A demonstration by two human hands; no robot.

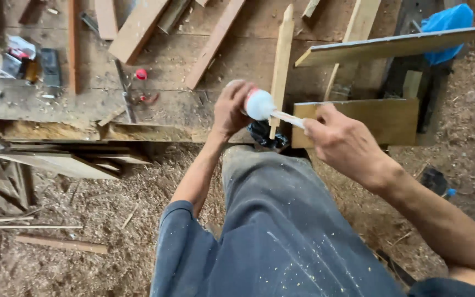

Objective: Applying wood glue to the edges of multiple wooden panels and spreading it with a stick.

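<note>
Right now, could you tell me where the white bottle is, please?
In the head view, the white bottle sits centre frame in the left hand, above the knee, beside a thin upright wooden strip.

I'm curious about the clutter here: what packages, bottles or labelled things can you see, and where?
White bottle with a red band: held in the left hand.
Small packets, white, red and dark: on the boards, far left.
Blue plastic bag: top right, behind a plank.
No signs or screens.

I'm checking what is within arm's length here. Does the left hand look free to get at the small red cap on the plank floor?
Probably not right away: the left hand is wrapped around a white bottle, so it is occupied. The red cap lies in the open, up and left of that hand, with nothing over it.
</note>
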